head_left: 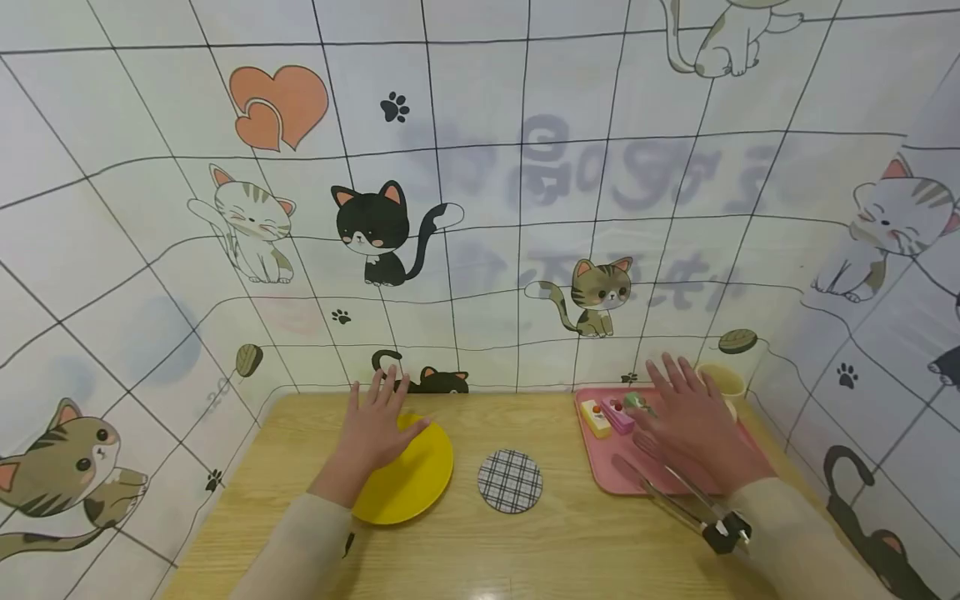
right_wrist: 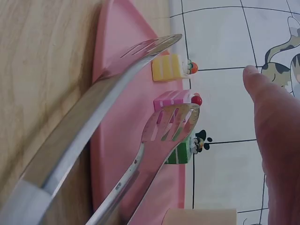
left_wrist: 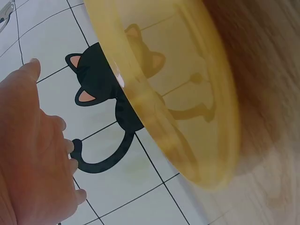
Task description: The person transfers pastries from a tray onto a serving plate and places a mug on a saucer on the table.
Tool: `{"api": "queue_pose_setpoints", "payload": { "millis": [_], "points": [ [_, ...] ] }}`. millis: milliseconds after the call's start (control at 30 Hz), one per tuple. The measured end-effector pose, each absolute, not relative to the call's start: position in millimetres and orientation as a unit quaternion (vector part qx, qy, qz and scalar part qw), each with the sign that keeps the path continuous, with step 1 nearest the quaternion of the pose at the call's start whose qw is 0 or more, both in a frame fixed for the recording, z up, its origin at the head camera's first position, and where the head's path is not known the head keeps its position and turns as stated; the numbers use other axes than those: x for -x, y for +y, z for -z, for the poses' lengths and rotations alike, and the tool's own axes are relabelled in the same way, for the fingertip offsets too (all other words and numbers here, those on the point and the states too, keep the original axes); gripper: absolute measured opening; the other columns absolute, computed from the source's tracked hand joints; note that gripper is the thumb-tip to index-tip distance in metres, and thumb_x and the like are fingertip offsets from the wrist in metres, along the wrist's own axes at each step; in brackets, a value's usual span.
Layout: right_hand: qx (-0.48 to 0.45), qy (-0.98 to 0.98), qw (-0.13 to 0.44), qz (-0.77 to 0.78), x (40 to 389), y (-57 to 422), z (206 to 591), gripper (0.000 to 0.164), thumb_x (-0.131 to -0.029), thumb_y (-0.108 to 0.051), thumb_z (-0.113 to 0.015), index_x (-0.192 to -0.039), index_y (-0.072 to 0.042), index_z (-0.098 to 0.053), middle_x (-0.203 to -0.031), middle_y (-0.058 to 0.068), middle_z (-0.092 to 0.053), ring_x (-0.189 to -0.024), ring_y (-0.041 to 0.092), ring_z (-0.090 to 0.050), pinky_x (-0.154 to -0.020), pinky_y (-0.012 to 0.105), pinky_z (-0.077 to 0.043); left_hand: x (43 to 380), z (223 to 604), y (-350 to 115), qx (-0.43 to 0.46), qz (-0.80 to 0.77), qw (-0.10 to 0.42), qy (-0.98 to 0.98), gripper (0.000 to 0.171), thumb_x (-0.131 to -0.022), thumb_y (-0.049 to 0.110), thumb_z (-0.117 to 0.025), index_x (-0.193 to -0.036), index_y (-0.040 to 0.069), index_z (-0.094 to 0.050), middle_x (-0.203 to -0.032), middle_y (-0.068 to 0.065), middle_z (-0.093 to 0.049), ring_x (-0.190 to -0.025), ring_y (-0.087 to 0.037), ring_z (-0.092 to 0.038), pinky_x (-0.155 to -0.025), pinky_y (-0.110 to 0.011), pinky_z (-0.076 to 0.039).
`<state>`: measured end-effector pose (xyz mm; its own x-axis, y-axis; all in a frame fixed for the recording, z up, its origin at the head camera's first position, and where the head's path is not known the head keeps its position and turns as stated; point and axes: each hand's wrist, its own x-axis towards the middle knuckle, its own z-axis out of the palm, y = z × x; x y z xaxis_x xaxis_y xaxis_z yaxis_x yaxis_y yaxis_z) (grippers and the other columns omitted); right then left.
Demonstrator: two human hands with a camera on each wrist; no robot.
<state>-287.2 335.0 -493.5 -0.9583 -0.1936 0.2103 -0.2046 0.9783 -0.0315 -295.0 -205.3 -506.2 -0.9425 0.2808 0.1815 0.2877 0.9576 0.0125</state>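
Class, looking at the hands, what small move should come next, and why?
Probably lower the right hand to the slotted silver metal tongs: it is spread and empty, and their heads lie over the pink rectangular tray, near yellow, pink and green block-shaped cake slices.

Plate [head_left: 408, 490]: yellow, apparently plastic, smooth and glossy enough to mirror the printed wall sheet [head_left: 480, 192]; tongs [right_wrist: 84, 126]: bright metal, smooth, reflective; tray [right_wrist: 112, 150]: pink, plastic in look, smooth, low sheen; toy cake slices [right_wrist: 165, 68]: moulded plastic or rubber in look, smooth; coaster [head_left: 510, 481]: matt, cloth-like face; tabletop [head_left: 465, 554]: wood-grained, lightly glossy; wall sheet: thin, smooth, faintly rippled; sleeves [head_left: 296, 546]: matt cloth.
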Motion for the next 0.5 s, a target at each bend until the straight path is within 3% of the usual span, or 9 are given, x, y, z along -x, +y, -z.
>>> {"api": "queue_pose_setpoints", "payload": {
  "millis": [200,300,500],
  "points": [
    [-0.122,-0.987,0.104,-0.03,276,342,494,0.099,-0.109,-0.065,-0.056,-0.174,0.003,-0.024,-0.179,0.031,-0.019,-0.166,0.054,-0.014,-0.132,0.072,-0.014,292,506,-211,0.144,0.012,0.094,-0.985,0.092,-0.107,0.068,-0.056,-0.173,0.008,-0.035,-0.18,-0.021,-0.029,-0.165,-0.044,-0.028,-0.13,-0.074,-0.019],
    [-0.129,-0.987,0.097,-0.027,271,347,495,0.102,-0.109,-0.069,-0.054,-0.173,0.004,-0.022,-0.179,0.031,-0.02,-0.166,0.053,-0.014,-0.132,0.07,-0.016,289,509,-215,0.147,0.02,0.108,-0.983,0.088,-0.107,0.066,-0.059,-0.171,0.009,-0.041,-0.177,-0.021,-0.036,-0.16,-0.045,-0.038,-0.127,-0.073,-0.028],
    [-0.12,-0.984,0.126,-0.048,257,353,500,0.102,-0.105,-0.072,-0.059,-0.168,0.005,-0.037,-0.166,0.034,-0.044,-0.152,0.056,-0.041,-0.123,0.074,-0.034,274,504,-220,0.163,0.067,0.136,-0.975,0.079,-0.106,0.057,-0.069,-0.164,0.007,-0.051,-0.167,-0.022,-0.05,-0.149,-0.046,-0.05,-0.123,-0.069,-0.038]
  ]
}}
